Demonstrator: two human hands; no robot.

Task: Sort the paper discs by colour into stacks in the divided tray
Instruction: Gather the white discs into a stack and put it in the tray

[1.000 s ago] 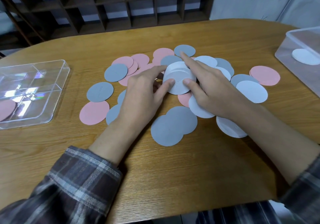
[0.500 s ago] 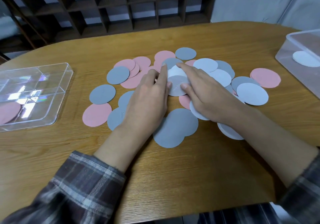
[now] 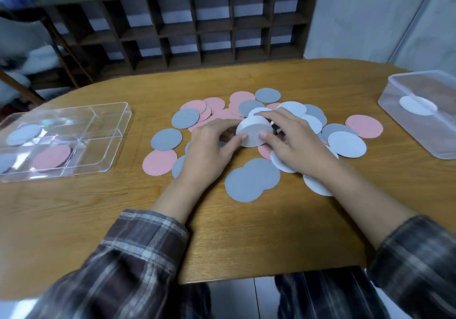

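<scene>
Nearest on the table (image 3: 222, 232), two overlapping grey discs (image 3: 251, 183) lie flat. Just beyond them the left hand (image 3: 209, 148) and right hand (image 3: 296, 143) meet on a white stack (image 3: 254, 131). Each thumb presses its near face, the right fingers (image 3: 265, 114) curl over the top rim, and the left fingers wrap its left side, so both hands are closed on it. The stack is tipped up on edge, flat face towards the person. Being round it has no long axis, and its short axis through the sheets points back at the person and a little upward. Whether its lower rim touches the table is hidden. Paper like this is probably very light, thin and bendy, and a loose stack will likely fan or shed sheets. It seems best held as now, squeezed across the faces with fingers round the rim to keep the edges square. Single discs lying flat look hard to pinch and may need a nail under the rim. Around and behind the hands spreads the pile (image 3: 217, 111) of pink, grey and white discs, many overlapping. Well to the left sits the tray (image 3: 103, 118), with a pink disc in a near compartment and a greyish one in a far compartment. Far right, a clear box (image 3: 394, 126) holds one white disc. A dark shelf (image 3: 197, 29) stands behind the table.
</scene>
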